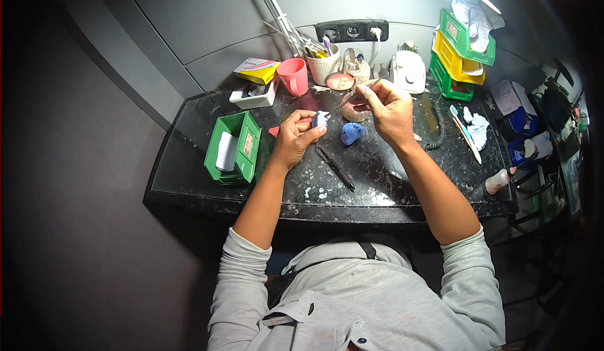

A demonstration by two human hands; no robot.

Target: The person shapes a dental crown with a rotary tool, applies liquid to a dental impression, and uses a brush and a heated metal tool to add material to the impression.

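Observation:
Over the middle of the black table, my left hand is closed on a small blue-and-white piece that looks like a dental model. My right hand pinches a thin dark hand tool, its tip pointing down toward the model. Just below the tool lies a second blue piece, apart from both hands. A round pinkish bowl is partly hidden behind my right hand. Nearer the front edge rests a slim black tool. Fine detail on the held piece is too small to make out.
At left stands a green bin with white paper. Behind are a white tray, a pink cup and a white tool holder. Stacked bins, a toothbrush and a small bottle occupy the right side.

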